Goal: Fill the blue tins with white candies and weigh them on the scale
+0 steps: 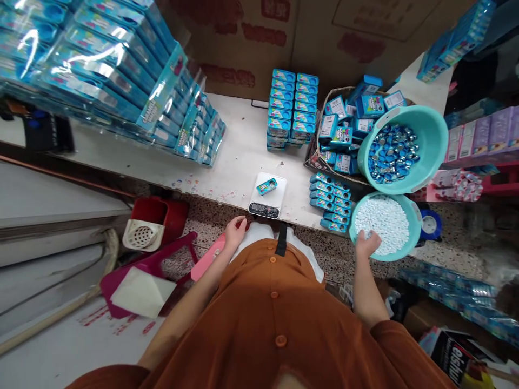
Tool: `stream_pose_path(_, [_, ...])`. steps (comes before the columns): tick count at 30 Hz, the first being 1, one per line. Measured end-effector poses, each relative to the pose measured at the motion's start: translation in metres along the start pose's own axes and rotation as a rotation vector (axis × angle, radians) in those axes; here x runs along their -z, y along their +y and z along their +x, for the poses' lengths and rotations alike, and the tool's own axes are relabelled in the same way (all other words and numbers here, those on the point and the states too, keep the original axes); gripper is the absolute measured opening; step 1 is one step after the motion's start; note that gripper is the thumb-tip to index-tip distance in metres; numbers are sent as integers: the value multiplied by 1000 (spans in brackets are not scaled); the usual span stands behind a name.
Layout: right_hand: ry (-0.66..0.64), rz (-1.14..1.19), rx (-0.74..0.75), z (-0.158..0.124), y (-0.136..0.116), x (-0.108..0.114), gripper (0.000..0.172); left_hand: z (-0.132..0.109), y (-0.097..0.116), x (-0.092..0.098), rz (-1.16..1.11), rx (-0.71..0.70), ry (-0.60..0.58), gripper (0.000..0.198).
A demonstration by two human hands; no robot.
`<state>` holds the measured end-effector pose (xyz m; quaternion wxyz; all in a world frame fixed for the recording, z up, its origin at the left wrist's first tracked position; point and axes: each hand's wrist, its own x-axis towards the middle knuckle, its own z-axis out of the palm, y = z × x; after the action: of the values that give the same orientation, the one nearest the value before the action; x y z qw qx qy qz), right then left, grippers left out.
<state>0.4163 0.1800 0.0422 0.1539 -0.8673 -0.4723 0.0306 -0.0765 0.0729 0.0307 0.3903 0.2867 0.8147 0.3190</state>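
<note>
My right hand (368, 243) is over the left part of a turquoise basin (414, 237), its fingers curled at the surface of many small white tablets (383, 219). The tablets it grips are largely hidden by the fingers. Near the table's front edge, above my lap, my left hand (236, 231) is loosely closed, with nothing visible in it. Just beyond it is a white digital scale (278, 189), and a small blue tin (266, 186) lies on its platform. Right of the scale, several blue tins (324, 194) stand in short rows near the basin.
Stacked blue boxes (279, 111) stand at the back of the white table (239, 146). A carton (314, 156) holds loose blue boxes beside a larger turquoise basin (433, 140) of shiny blue caps (391, 154). Plastic-wrapped packs (109, 70) fill the left. A magenta stool (150, 265) stands below.
</note>
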Motion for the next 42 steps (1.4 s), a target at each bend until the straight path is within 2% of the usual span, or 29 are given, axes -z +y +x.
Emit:
stream_pose_path(5, [-96, 8, -3, 25, 12, -8, 39, -21, 3, -14, 32, 20, 28, 31])
stream_pose_path(9, [-190, 26, 55, 46, 17, -7, 33, -35, 7, -25, 28, 43, 26, 30])
stream_pose_path(13, [-239, 38, 117, 54, 18, -5, 29, -43, 11, -34, 18, 35, 16, 30])
stream_pose_path(18, [-191, 53, 99, 51, 20, 1, 31, -46, 13, -39, 20, 30, 11, 30])
stream_pose_path(23, [4, 165, 27, 52, 12, 17, 36, -45, 13, -35, 15, 15, 11, 31])
stream_pose_path(25, [64, 238, 12, 51, -9, 23, 38, -43, 12, -32, 17, 13, 11, 30])
stream_pose_path(28, [47, 417, 73, 38, -64, 26, 39, -38, 10, -28, 22, 4, 9, 29])
stream_pose_path(31, [-113, 616, 243, 12, -137, 18, 33, -31, 7, -23, 4, -16, 11, 31])
stream_pose_path(36, [-425, 731, 571, -44, -249, -9, 21, -22, -2, -10, -19, -31, 45, 32])
stream_pose_path(39, [-550, 776, 658, -71, -296, -25, 20, -19, -8, 0, -25, -24, 82, 31])
stream_pose_path(42, [-635, 801, 716, -88, -325, -40, 20, -19, -14, 11, -53, 4, 113, 32])
